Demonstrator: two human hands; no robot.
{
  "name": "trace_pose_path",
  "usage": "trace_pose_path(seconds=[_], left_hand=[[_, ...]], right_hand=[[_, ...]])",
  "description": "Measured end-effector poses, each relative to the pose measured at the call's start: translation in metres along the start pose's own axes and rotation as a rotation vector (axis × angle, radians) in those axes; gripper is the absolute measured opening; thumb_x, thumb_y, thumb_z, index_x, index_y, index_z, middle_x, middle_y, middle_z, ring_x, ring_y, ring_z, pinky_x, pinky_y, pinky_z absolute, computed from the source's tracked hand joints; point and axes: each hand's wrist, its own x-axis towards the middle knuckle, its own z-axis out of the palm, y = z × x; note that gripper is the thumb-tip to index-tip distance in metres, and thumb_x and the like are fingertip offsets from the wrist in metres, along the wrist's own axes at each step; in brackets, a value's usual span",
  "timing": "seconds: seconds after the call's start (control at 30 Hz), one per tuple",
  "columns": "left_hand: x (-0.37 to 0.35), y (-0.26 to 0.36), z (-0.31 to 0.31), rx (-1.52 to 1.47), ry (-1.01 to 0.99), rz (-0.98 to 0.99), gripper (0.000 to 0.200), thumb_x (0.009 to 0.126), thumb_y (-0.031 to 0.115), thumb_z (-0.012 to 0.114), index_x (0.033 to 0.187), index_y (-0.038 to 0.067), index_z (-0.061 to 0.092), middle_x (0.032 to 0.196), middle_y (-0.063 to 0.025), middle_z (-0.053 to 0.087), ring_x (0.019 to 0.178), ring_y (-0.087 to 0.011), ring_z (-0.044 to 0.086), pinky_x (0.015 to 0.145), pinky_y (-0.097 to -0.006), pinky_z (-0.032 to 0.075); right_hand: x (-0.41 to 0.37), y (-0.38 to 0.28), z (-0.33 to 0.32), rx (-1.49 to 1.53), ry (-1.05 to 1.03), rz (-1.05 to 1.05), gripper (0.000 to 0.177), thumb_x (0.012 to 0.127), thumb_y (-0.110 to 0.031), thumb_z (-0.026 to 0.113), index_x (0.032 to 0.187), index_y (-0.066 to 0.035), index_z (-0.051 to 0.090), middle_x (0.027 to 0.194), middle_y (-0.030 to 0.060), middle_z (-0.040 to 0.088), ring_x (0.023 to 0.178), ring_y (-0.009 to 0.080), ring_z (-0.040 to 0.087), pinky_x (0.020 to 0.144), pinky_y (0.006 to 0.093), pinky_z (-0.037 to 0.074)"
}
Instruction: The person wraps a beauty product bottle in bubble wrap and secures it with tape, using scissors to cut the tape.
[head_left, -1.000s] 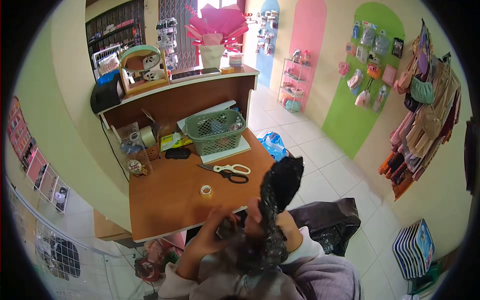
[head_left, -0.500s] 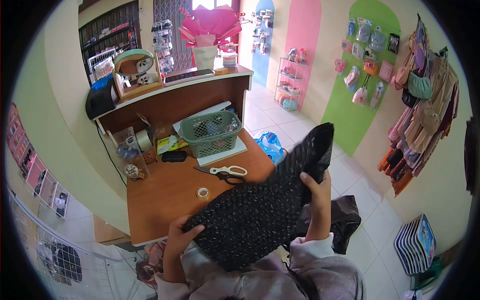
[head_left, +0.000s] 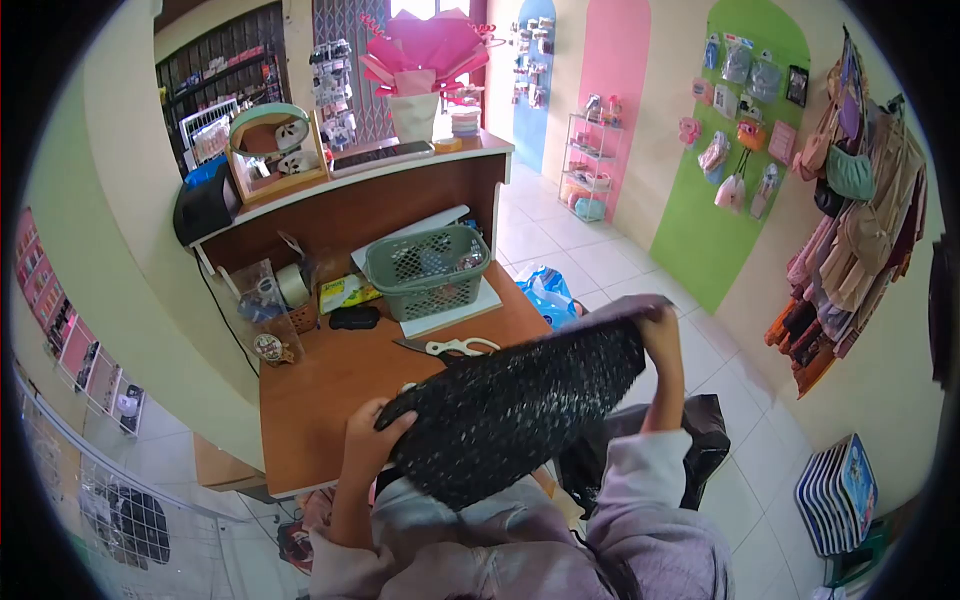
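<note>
A sheet of black bubble wrap [head_left: 520, 405], covered in shiny bumps, is stretched between my two hands above the front of the desk and my lap. My left hand [head_left: 372, 435] pinches its lower left corner, thumb on top. At the upper right end, my right hand [head_left: 657, 330] grips the edge, where a smooth greyish flap folds over. Just behind the wrap lie scissors [head_left: 462, 346] with white and black handles, partly covered by it. A roll of tape is almost wholly hidden behind the wrap's left end.
On the wooden desk [head_left: 310, 400] stand a green basket [head_left: 425, 275], a black mouse-shaped item [head_left: 354, 318] and a yellow packet [head_left: 345, 292]. A black plastic bag [head_left: 705, 440] is at my right. The raised counter behind holds a mirror [head_left: 275, 150] and a pink bouquet [head_left: 425, 60].
My right hand has risen and moved slightly right, its end of the bubble wrap folding over. The wrap now covers the tape and more of the scissors. My left hand stays near its place.
</note>
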Motion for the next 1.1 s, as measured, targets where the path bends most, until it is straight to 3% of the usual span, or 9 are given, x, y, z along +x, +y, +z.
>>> trace_pose_path(seconds=[0.13, 0.37, 0.53, 0.63, 0.67, 0.73, 0.8, 0.9, 1.1], left_hand=[[0.014, -0.01, 0.029, 0.037, -0.02, 0.036, 0.022, 0.089, 0.01, 0.078, 0.098, -0.004, 0.065, 0.087, -0.0056, 0.069, 0.076, -0.0078, 0.064, 0.066, -0.0248, 0.051], [0.023, -0.025, 0.031, 0.178, 0.074, 0.07, 0.027, 0.087, 0.013, 0.079, 0.104, -0.005, 0.067, 0.095, -0.0091, 0.07, 0.088, -0.0147, 0.066, 0.081, -0.029, 0.053], [0.024, -0.019, 0.028, 0.126, 0.121, -0.004, 0.024, 0.09, 0.014, 0.077, 0.106, -0.001, 0.067, 0.096, -0.0064, 0.07, 0.089, -0.0128, 0.066, 0.081, -0.0274, 0.052], [0.032, -0.01, 0.035, 0.144, 0.087, 0.02, 0.026, 0.09, 0.014, 0.076, 0.11, -0.001, 0.066, 0.101, -0.0079, 0.071, 0.093, -0.013, 0.066, 0.084, -0.0283, 0.052], [0.034, -0.008, 0.039, 0.152, 0.067, 0.032, 0.028, 0.09, 0.014, 0.076, 0.112, -0.001, 0.066, 0.104, -0.0097, 0.072, 0.096, -0.0139, 0.066, 0.086, -0.0295, 0.052], [0.044, -0.018, 0.053, -0.041, 0.002, 0.089, 0.031, 0.093, 0.012, 0.073, 0.118, -0.001, 0.062, 0.107, -0.0098, 0.071, 0.098, -0.0134, 0.066, 0.087, -0.0283, 0.052], [0.049, -0.02, 0.063, -0.254, -0.138, 0.043, 0.039, 0.098, 0.009, 0.067, 0.132, -0.002, 0.052, 0.113, -0.0111, 0.07, 0.102, -0.0133, 0.065, 0.089, -0.027, 0.051], [0.058, -0.024, 0.079, -0.157, -0.14, 0.245, 0.041, 0.1, 0.008, 0.064, 0.137, -0.001, 0.049, 0.116, -0.0115, 0.069, 0.104, -0.0114, 0.064, 0.089, -0.0252, 0.051], [0.073, -0.021, 0.085, 0.714, -0.183, 0.598, 0.059, 0.096, 0.028, 0.065, 0.147, 0.005, 0.046, 0.148, -0.0208, 0.049, 0.139, -0.0414, 0.042, 0.115, -0.0507, 0.034]], right_hand=[[0.001, 0.001, 0.023, -0.629, 0.084, 0.233, 0.031, 0.084, -0.028, 0.077, 0.098, -0.002, 0.069, 0.093, 0.0204, 0.073, 0.087, 0.0388, 0.071, 0.075, 0.0467, 0.056], [0.038, 0.075, 0.041, -0.756, 0.122, 0.136, 0.021, 0.089, -0.019, 0.07, 0.104, -0.006, 0.066, 0.097, 0.0174, 0.073, 0.092, 0.04, 0.07, 0.077, 0.0506, 0.055], [0.012, 0.033, 0.046, -0.629, 0.276, -0.053, 0.021, 0.094, -0.02, 0.068, 0.106, -0.004, 0.063, 0.093, 0.0168, 0.069, 0.096, 0.0366, 0.068, 0.081, 0.0468, 0.053], [-0.058, -0.085, 0.072, -0.027, -0.028, -0.03, 0.012, 0.092, -0.014, 0.067, 0.099, -0.004, 0.068, 0.092, 0.0141, 0.069, 0.09, 0.0293, 0.068, 0.078, 0.0407, 0.052], [-0.079, -0.09, 0.083, 0.135, -0.286, -0.23, 0.015, 0.09, -0.014, 0.069, 0.102, -0.005, 0.069, 0.093, 0.0142, 0.07, 0.089, 0.0295, 0.068, 0.08, 0.0403, 0.053], [-0.105, -0.101, 0.109, 0.162, -0.56, -0.521, 0.042, 0.088, -0.027, 0.076, 0.12, -0.002, 0.067, 0.117, 0.0185, 0.068, 0.112, 0.033, 0.065, 0.098, 0.0412, 0.049], [-0.115, -0.076, 0.132, 0.051, -0.718, -0.394, 0.065, 0.09, -0.042, 0.072, 0.139, -0.002, 0.056, 0.146, 0.0181, 0.053, 0.138, 0.0352, 0.048, 0.116, 0.0507, 0.034], [-0.107, -0.053, 0.144, -0.091, -0.69, -0.356, 0.071, 0.093, -0.048, 0.067, 0.145, -0.003, 0.051, 0.155, 0.016, 0.046, 0.146, 0.0364, 0.038, 0.12, 0.0597, 0.022], [-0.088, -0.02, 0.141, -0.243, -0.517, -0.307, 0.072, 0.095, -0.05, 0.063, 0.148, -0.004, 0.049, 0.156, 0.0178, 0.045, 0.147, 0.0383, 0.037, 0.12, 0.0605, 0.019]])
